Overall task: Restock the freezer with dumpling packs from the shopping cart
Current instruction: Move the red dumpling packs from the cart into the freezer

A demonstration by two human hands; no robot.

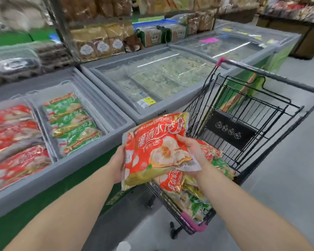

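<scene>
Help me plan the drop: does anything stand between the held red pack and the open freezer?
Nothing visible does. The left hand and right hand hold the red pack beside the freezer, whose bins lie uncovered.

Fingers of left hand (118, 160) hidden behind held red pack (152, 147), which covers part of cart packs (192, 201); freezer's red packs (16, 134) blurred, cut by left edge; shelf goods (16, 15) smeared.

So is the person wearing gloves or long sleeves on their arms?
No gloves and no sleeves in view. The left arm and right arm are bare right to the picture's edge, and the left hand and right hand are bare too. No watch, bracelet or ring shows.
</scene>
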